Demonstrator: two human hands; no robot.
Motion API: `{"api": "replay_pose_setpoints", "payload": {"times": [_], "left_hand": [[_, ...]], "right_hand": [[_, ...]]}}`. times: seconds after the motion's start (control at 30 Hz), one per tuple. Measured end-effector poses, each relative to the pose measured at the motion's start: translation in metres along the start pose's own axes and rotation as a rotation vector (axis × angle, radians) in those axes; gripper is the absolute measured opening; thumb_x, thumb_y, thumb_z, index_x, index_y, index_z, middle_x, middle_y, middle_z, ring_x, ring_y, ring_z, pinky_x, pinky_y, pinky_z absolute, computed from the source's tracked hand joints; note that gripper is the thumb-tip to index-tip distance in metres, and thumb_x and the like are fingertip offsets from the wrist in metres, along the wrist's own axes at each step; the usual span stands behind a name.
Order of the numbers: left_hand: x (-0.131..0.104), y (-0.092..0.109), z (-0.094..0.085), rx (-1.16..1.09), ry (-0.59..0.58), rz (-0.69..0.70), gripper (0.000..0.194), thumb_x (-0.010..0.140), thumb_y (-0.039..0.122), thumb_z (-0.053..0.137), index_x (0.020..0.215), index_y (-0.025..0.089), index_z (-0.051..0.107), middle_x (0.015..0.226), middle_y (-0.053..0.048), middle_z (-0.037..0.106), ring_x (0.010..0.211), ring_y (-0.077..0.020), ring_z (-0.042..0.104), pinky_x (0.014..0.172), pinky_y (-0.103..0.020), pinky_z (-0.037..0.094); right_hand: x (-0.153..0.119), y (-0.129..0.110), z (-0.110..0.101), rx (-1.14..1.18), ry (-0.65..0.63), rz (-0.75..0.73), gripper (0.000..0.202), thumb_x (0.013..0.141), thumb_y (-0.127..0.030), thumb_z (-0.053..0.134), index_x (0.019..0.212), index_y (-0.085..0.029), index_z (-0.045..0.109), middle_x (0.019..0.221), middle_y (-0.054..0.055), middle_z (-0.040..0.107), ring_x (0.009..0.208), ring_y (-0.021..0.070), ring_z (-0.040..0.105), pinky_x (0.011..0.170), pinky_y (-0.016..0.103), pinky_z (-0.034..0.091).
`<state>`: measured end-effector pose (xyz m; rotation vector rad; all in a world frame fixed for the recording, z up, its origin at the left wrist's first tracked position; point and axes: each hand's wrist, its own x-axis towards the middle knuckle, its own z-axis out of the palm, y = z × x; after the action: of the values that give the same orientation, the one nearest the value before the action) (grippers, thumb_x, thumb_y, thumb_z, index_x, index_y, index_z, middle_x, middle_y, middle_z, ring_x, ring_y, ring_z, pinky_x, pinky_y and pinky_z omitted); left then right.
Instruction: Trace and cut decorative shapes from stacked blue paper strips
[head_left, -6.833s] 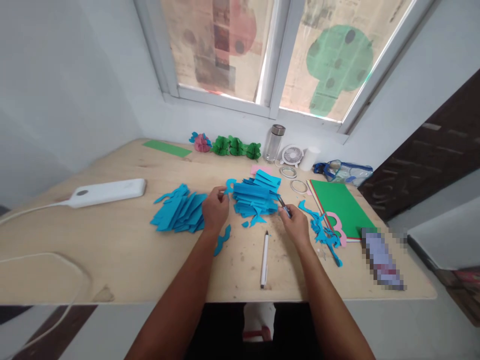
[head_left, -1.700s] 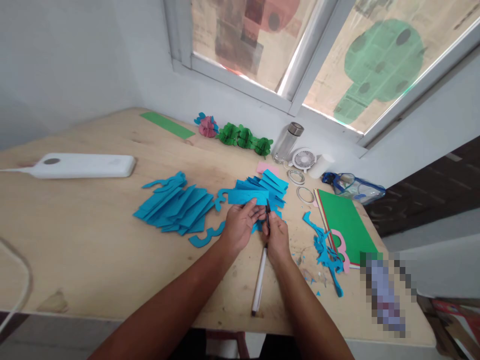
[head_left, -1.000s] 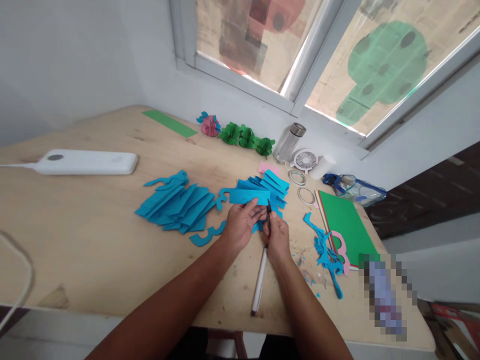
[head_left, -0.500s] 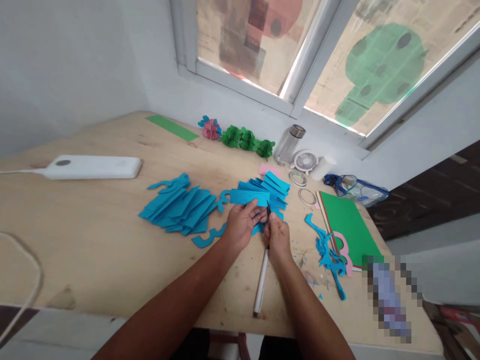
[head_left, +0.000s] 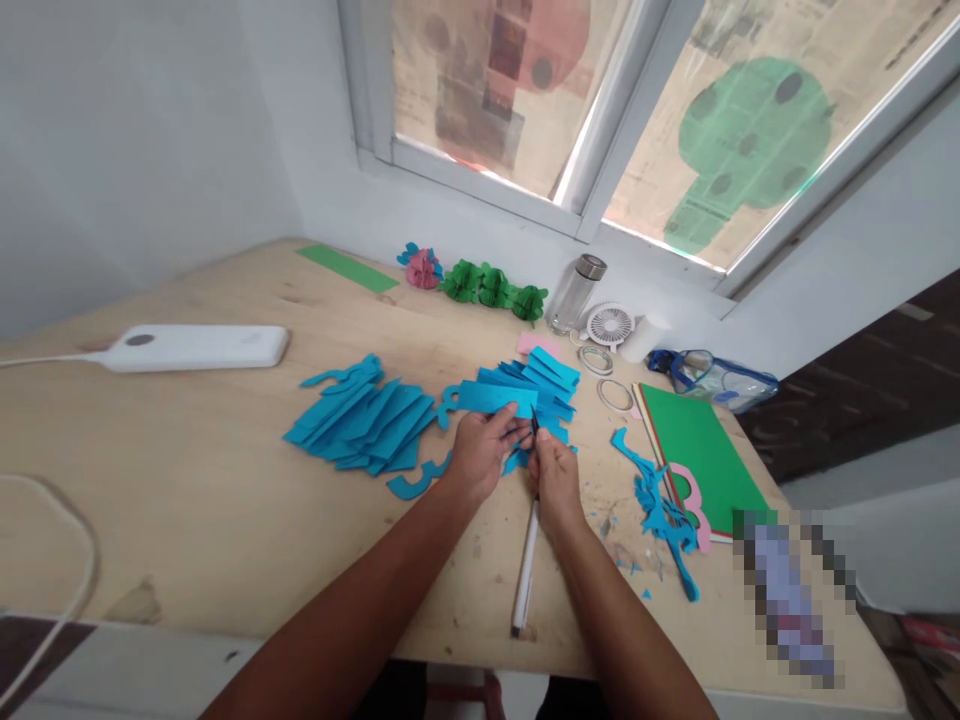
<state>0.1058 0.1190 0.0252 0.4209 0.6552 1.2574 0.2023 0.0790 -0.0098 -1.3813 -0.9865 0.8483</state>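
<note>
Folded blue paper (head_left: 491, 398) is pinched between the thumb and fingers of my left hand (head_left: 484, 450). My right hand (head_left: 555, 468) is closed around small dark scissors (head_left: 535, 422), whose tip is at the paper's right end. Behind the hands lies a pile of blue paper pieces (head_left: 551, 375). To the left is another stack of folded blue paper (head_left: 367, 425), with a curved blue cutout (head_left: 411, 485) near my left wrist. A white pen (head_left: 525, 575) lies between my forearms.
Blue scraps (head_left: 660, 510) and a pink cutout (head_left: 694, 495) lie right, by green sheets (head_left: 705, 450). Along the wall stand green paper shapes (head_left: 493, 287), a bottle (head_left: 576, 293) and a small fan (head_left: 610, 325). A white device (head_left: 199, 347) is left.
The view has shifted slightly, so the table's left side sits a little lower. The scissors have tilted slightly at the paper's right end; both hands keep their holds.
</note>
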Motion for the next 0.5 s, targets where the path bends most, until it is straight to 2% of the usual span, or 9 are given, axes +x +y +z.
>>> {"api": "replay_pose_setpoints", "payload": {"times": [0.5], "left_hand": [[-0.0005, 0.0017, -0.0004, 0.059, -0.021, -0.004, 0.027, 0.056, 0.028, 0.085, 0.064, 0.013, 0.064, 0.061, -0.005, 0.068, 0.058, -0.0151, 0.065, 0.063, -0.029, 0.054]], "right_hand": [[-0.0008, -0.003, 0.0018, -0.006, 0.017, -0.022, 0.059, 0.079, -0.073, 0.051, 0.052, -0.021, 0.043, 0.043, -0.006, 0.038, 0.042, 0.0092, 0.029, 0.042, 0.024, 0.023]]}}
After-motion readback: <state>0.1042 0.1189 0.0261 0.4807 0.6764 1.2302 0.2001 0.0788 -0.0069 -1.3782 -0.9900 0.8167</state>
